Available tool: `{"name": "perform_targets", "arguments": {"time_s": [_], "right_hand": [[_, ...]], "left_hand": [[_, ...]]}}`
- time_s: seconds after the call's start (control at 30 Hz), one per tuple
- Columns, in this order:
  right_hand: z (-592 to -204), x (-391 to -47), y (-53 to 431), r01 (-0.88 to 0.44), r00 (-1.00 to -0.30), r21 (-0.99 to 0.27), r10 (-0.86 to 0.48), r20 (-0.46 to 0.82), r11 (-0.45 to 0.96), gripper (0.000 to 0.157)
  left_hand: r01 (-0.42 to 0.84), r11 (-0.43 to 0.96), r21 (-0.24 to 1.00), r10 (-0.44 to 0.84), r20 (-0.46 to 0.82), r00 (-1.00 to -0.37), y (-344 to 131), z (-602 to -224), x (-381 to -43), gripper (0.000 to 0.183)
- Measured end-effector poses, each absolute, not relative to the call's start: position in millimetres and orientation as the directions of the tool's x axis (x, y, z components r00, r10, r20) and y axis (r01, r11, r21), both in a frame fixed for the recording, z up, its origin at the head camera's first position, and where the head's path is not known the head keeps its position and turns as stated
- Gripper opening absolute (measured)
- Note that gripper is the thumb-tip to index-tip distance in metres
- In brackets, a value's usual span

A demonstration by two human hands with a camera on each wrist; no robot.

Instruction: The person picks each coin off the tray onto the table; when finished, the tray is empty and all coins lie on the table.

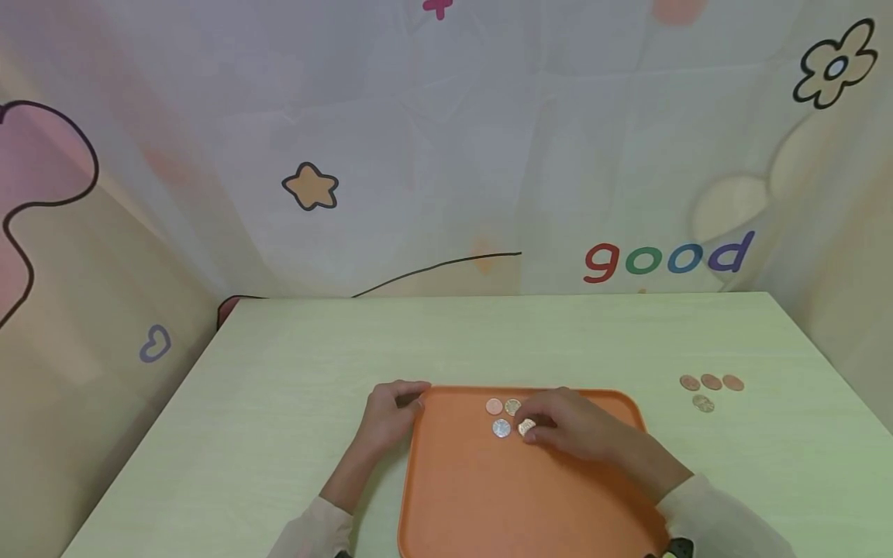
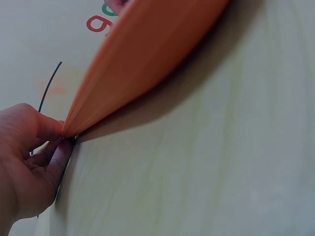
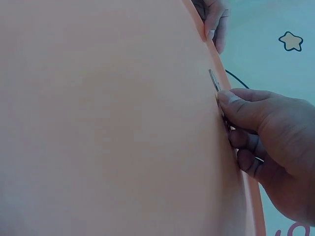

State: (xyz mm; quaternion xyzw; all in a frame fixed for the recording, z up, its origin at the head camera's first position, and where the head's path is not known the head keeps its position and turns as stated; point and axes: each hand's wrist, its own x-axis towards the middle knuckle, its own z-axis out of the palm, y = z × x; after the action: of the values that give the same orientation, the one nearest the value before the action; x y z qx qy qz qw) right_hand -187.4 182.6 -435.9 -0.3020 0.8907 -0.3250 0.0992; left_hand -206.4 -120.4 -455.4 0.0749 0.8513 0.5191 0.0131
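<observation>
An orange tray (image 1: 474,496) lies on the table. My left hand (image 1: 387,415) is at its far left corner, and in the left wrist view the thumb and fingers pinch the rim. Over the far part of the tray, my right hand (image 1: 575,426) pinches a pale gold coin (image 1: 526,427) between thumb and fingers, low over the tray floor. Beside it on the tray are a copper coin (image 1: 494,406), a gold coin (image 1: 512,407) partly overlapped by the right fingers, and a silver coin (image 1: 501,428).
To the right of the tray, a row of copper coins (image 1: 711,381) lies on the pale table (image 1: 279,434), with gold coins (image 1: 703,403) just in front of it. A printed cloth backdrop (image 1: 446,155) rises along the table's far edge and both sides.
</observation>
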Motion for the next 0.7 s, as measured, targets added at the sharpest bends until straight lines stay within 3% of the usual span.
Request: {"name": "perform_targets", "arguments": {"time_s": [0.2, 0.5, 0.7], "right_hand": [[-438.7, -188.2, 186.8, -0.363, -0.848, -0.743, -0.53, 0.015, 0.561, 0.018], [-433.1, -186.7, 189.3, -0.32, -0.867, -0.778, -0.499, 0.01, 0.541, 0.032], [-430.0, -186.1, 191.9, -0.305, -0.88, -0.786, -0.475, 0.016, 0.538, 0.033]], "left_hand": [[0.109, 0.446, 0.889, 0.141, 0.05, -0.989, -120.8, -455.7, -206.4, 0.029], [0.118, 0.44, 0.89, 0.147, 0.058, -0.987, -121.2, -455.6, -206.7, 0.029], [0.117, 0.438, 0.891, 0.146, 0.058, -0.988, -121.1, -456.1, -206.6, 0.028]]}}
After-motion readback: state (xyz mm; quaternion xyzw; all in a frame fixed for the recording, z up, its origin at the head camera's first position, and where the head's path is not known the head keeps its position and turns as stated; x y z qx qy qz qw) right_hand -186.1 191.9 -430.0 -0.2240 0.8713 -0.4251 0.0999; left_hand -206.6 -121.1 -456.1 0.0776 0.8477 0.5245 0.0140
